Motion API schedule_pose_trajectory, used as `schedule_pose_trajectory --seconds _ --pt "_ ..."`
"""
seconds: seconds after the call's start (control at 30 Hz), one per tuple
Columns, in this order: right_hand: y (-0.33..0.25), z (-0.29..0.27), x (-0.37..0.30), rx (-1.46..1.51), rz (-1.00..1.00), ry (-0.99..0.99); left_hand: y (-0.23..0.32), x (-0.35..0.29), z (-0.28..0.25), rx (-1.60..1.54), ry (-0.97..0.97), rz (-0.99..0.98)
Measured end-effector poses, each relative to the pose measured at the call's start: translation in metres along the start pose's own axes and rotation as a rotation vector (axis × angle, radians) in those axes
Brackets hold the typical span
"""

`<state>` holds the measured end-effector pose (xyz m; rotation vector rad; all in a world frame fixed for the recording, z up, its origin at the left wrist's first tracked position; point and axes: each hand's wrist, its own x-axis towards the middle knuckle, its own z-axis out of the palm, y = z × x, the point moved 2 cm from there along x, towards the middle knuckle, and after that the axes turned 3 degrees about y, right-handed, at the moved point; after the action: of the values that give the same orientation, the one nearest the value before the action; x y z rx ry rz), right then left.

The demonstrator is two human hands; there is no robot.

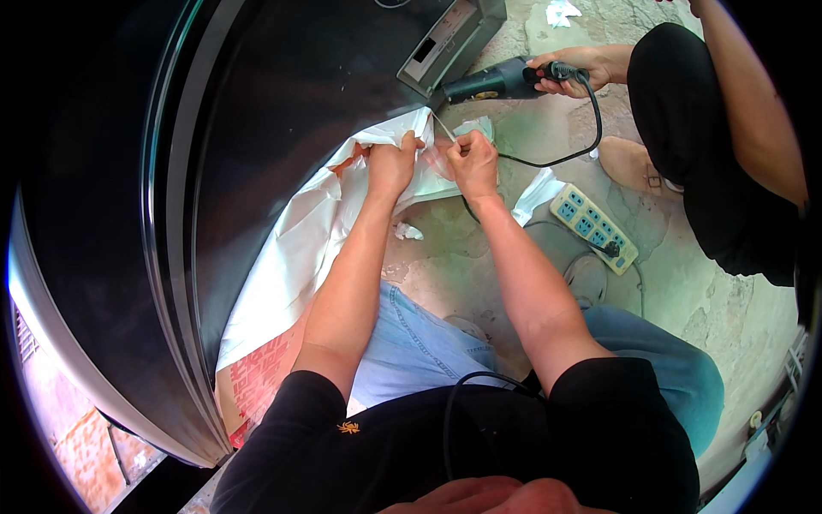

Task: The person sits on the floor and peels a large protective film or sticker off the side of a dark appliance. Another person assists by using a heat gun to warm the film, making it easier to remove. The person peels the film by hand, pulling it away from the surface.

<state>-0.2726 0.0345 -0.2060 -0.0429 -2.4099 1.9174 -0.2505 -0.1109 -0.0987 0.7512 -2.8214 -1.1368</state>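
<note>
A large white plastic sheet (289,248), crumpled along its upper edge, hangs off the glossy black panel (265,120) in front of me. My left hand (392,170) is closed on the sheet near its top, with an orange-red patch showing beside the fingers. Just to the right, my right hand (473,164) pinches a thin, light-coloured stick-like tool (443,127). Its tip points up and left to the sheet's top corner, by the panel's edge. Another person's hand (572,72) holds a black hair dryer (492,81), nozzle toward that same corner.
A grey box-like fitting (445,47) juts from the panel's upper right. On the stone floor lie a cream power strip (594,226) with a plug in it, a white scrap (537,195) and the dryer's black cord (561,160). The other person's shoe (632,165) is at right.
</note>
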Motion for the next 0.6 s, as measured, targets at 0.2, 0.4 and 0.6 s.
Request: schedule_pose_trajectory --seconds 0.2,0.4,0.6 --pt "0.002 0.002 -0.003 0.024 0.045 -0.001 -0.011 0.001 0.002 0.034 0.007 0.025" --pt "0.021 0.010 0.002 0.222 0.258 0.033 -0.007 0.000 0.004 0.013 -0.004 0.001" --pt "0.014 0.022 0.010 0.854 0.924 -0.042 -0.012 -0.002 0.002 -0.004 0.016 -0.006"
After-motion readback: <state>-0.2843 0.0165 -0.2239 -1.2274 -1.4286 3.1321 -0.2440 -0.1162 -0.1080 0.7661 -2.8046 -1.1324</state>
